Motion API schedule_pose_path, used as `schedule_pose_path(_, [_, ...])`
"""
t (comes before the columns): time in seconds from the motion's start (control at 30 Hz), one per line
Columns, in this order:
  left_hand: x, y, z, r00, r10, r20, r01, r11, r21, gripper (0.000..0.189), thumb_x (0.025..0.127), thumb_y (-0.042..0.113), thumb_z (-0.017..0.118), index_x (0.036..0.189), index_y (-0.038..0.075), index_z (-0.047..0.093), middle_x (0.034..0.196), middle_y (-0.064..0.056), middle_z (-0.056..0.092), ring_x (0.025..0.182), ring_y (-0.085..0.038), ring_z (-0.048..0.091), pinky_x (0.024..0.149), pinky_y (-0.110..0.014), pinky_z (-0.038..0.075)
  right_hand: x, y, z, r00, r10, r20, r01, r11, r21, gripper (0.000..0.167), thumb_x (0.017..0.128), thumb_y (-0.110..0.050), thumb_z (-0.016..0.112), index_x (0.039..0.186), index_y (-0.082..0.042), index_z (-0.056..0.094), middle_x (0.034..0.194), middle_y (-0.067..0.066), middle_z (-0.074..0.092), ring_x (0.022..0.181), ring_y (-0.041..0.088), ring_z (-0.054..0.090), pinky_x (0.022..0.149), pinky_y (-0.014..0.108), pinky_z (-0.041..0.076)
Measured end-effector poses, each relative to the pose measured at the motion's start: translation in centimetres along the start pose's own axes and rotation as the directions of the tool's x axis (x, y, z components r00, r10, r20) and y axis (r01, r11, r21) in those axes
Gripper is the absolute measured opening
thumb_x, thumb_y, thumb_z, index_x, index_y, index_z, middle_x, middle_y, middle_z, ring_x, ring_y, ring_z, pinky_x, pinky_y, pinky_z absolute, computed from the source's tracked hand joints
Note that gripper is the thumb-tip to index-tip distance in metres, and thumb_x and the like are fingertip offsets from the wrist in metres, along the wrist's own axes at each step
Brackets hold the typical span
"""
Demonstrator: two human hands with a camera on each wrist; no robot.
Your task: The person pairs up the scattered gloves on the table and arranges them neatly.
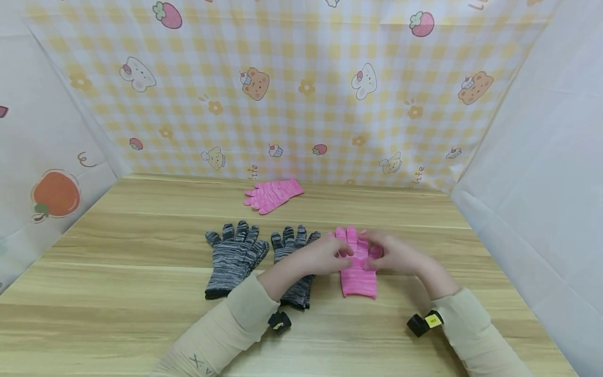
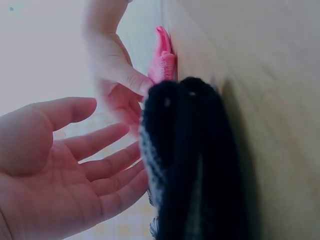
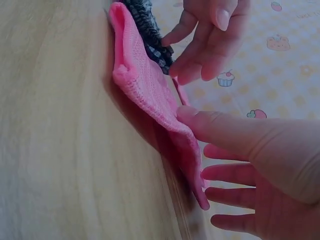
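A pink knit glove [image 1: 359, 283] lies on the wooden table, cuff toward the person and fingers pointing away. Over its left side hovers my left hand [image 1: 327, 255], thumb and fingers spread; the left wrist view shows that hand [image 2: 70, 175] holding nothing. At the glove's right side is my right hand [image 1: 395, 254]. In the right wrist view its thumb tip appears to touch the pink glove [image 3: 150, 90], while the fingers of the right hand [image 3: 285, 175] stay extended. Beneath the left forearm lie grey-black striped gloves [image 1: 301, 290], partly hidden.
Another grey-black pair of gloves [image 1: 231, 267] lies farther left, the gloves overlapping. A second pink glove [image 1: 273, 196] rests near the table's back edge. A yellow checked cloth [image 1: 301, 115] hangs behind the table [image 1: 141, 230], with white sheets at both sides.
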State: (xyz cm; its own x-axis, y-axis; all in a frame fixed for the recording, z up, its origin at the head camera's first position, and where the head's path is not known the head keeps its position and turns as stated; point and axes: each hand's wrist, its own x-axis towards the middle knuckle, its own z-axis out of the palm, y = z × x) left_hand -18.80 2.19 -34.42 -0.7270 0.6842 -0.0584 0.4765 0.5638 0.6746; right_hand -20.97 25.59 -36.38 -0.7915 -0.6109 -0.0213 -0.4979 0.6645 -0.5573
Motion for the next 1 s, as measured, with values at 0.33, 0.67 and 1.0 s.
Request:
schedule_pose_path(0.33, [-0.09, 0.04, 0.42, 0.99, 0.027, 0.135, -0.041, 0.994, 0.102, 0.036, 0.093, 0.022, 0.062, 0.123, 0.001, 0.063, 0.121, -0.007, 0.061, 0.102, -0.014, 0.059, 0.086, -0.024, 0.047, -0.21, 0.13, 0.13, 0.999, -0.005, 0.053, 0.006, 1.0, -0.013, 0.072, 0.08, -0.023, 0.077, 0.137, 0.005, 0.045, 0.139, 0.023, 0.044, 0.096, 0.022, 0.054, 0.085, 0.041, 0.048])
schedule_pose_path(0.67, [-0.55, 0.16, 0.58, 0.957, -0.026, 0.29, -0.062, 0.954, 0.292, 0.044, 0.094, 0.032, 0.058, 0.133, 0.012, 0.058, 0.15, -0.009, 0.035, 0.131, -0.022, 0.041, 0.107, -0.031, 0.033, -0.39, 0.05, 0.31, 0.996, 0.008, 0.089, -0.004, 0.999, -0.038, 0.068, 0.083, -0.018, 0.075, 0.14, 0.003, 0.044, 0.148, 0.027, 0.03, 0.13, 0.044, 0.035, 0.105, 0.056, 0.031])
schedule_pose_path(1.0, [-0.77, 0.4, 0.63, 0.947, -0.037, 0.319, -0.072, 0.944, 0.323, 0.045, 0.095, 0.034, 0.056, 0.135, 0.014, 0.057, 0.152, -0.007, 0.033, 0.132, -0.024, 0.039, 0.108, -0.034, 0.031, -0.42, -0.13, 0.43, 0.995, 0.015, 0.096, -0.01, 0.999, -0.053, 0.068, 0.081, -0.022, 0.076, 0.137, 0.004, 0.047, 0.147, 0.029, 0.03, 0.124, 0.043, 0.041, 0.101, 0.055, 0.036])
